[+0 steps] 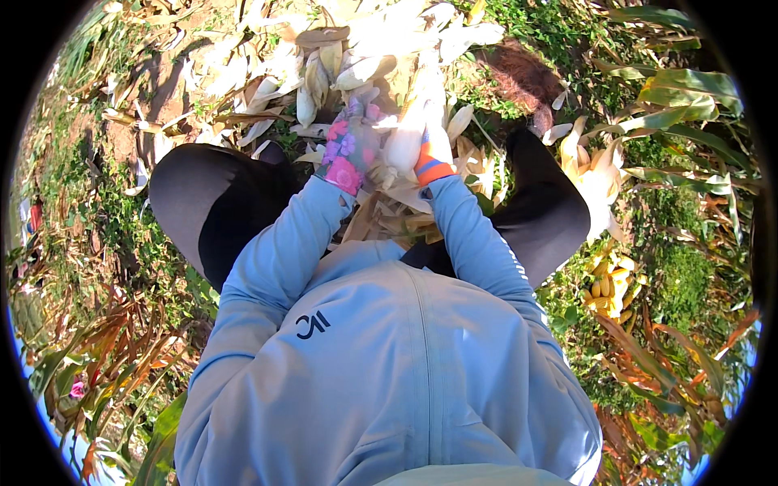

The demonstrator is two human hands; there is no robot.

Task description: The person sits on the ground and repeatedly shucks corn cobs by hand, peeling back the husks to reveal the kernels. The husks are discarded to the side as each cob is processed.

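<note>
Between my hands, in front of my lap, is an ear of corn in pale husk. My right hand, in a white glove with orange and blue bands, is closed around its right side; strong glare washes out the fingers. On the ear's left side, my left hand, in a grey glove with pink and purple flowers, has its fingers bent in against the husk. Loose dry husks lie under my wrists. Beyond my hands is a heap of pale husks and husk-covered ears.
My bent knees in dark trousers flank the work. A reddish-brown furry thing lies at the far right. Bare yellow ears are piled to my right, near more husks. Corn plants stand along the right edge.
</note>
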